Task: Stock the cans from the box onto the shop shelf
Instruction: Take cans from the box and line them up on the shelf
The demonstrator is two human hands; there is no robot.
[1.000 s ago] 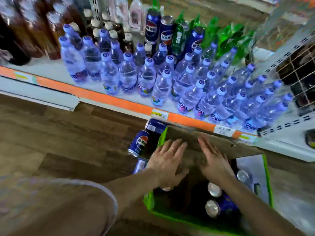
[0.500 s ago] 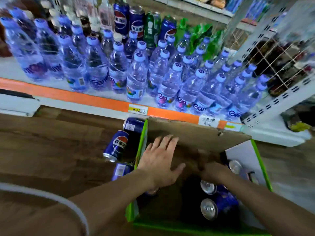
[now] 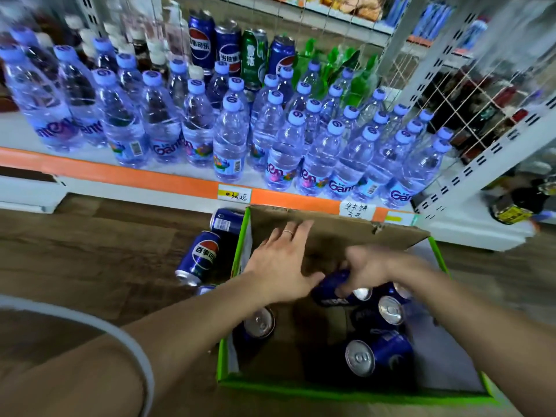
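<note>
Early yet: right hand (image 3: 365, 270) grips a can (image 3: 331, 288) inside the box (image 3: 346, 389); left hand (image 3: 281, 260) flat, fingers straight. Several cans remain boxed; three lie on the floor (image 3: 90, 251).

The right hand (image 3: 365, 267) is motion-blurred, its fingers (image 3: 346, 285) hiding much of a blue can (image 3: 329, 291).

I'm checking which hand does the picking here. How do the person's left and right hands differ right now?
The left hand lies open with straight fingers on the cardboard flap, while the right hand has its fingers curled round a blue can. The left hand holds nothing; the right grips that can, tilted above the other cans. A ring shows on the left hand, none visibly on the right. Both are at the green-edged box.
</note>
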